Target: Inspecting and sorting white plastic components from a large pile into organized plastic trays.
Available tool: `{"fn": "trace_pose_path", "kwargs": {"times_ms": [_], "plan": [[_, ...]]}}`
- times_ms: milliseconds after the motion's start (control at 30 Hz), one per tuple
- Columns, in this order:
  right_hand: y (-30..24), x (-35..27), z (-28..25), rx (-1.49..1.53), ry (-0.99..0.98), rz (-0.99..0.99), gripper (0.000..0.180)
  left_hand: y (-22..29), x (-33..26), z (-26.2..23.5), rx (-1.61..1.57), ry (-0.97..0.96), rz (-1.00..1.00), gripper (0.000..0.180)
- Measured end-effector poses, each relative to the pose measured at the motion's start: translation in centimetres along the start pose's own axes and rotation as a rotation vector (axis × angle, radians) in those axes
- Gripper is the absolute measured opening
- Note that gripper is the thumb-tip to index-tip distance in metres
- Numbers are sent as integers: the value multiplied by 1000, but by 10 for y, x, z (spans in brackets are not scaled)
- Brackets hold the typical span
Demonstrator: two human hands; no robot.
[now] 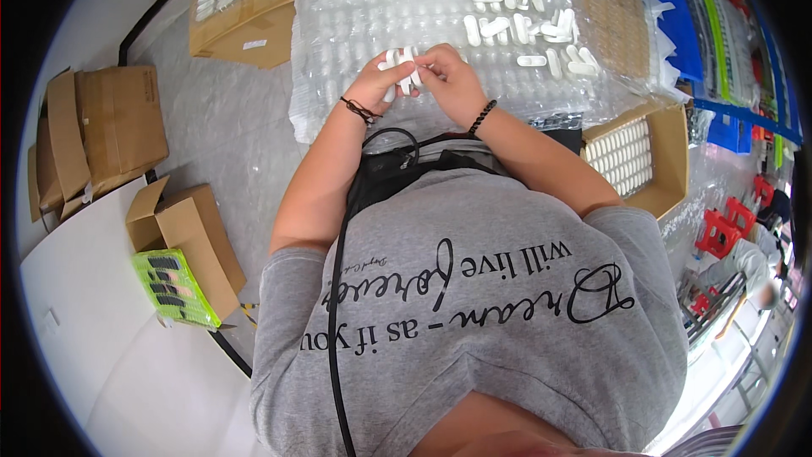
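In front of my chest, several white oblong pieces with rounded ends (406, 57) are bunched in my left hand (377, 85), its fingers wrapped round them. Against that bunch, my right hand (453, 85) pinches one of the white pieces between thumb and fingers. Both hands are above a wide clear plastic blister tray (355, 17) with rows of moulded pockets. More loose white pieces (531, 61) lie scattered on the tray to the right of my hands, some upright and some lying across the rows.
A cardboard box (241, 38) at the back left bears rows of white pieces. Another open carton (672, 171) at right holds more in rows. Cartons (123, 118) stand at left, one beside a green-yellow tray (175, 288). A black cable (338, 330) hangs along my front. A person (744, 275) sits far right.
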State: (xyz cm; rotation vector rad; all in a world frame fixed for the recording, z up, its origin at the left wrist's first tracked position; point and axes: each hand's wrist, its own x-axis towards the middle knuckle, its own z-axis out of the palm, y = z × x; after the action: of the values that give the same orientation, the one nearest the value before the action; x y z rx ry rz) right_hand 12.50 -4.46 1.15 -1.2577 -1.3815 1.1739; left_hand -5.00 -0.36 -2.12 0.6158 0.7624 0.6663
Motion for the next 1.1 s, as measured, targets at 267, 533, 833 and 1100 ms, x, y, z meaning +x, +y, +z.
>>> {"fn": "trace_pose_path", "kwargs": {"times_ms": [267, 533, 833, 1100], "plan": [[28, 54, -59, -249, -6, 134, 21, 7, -3, 6, -161, 31, 41, 39], [57, 65, -72, -1099, 28, 244, 26, 14, -3, 16, -95, 43, 29, 38], [-6, 17, -23, -268, -213, -34, 15, 3, 1, -1, -190, 40, -12, 37], [-12, 15, -34, -433, -270, -103, 18, 5, -1, 2, -97, -98, -6, 40]]}}
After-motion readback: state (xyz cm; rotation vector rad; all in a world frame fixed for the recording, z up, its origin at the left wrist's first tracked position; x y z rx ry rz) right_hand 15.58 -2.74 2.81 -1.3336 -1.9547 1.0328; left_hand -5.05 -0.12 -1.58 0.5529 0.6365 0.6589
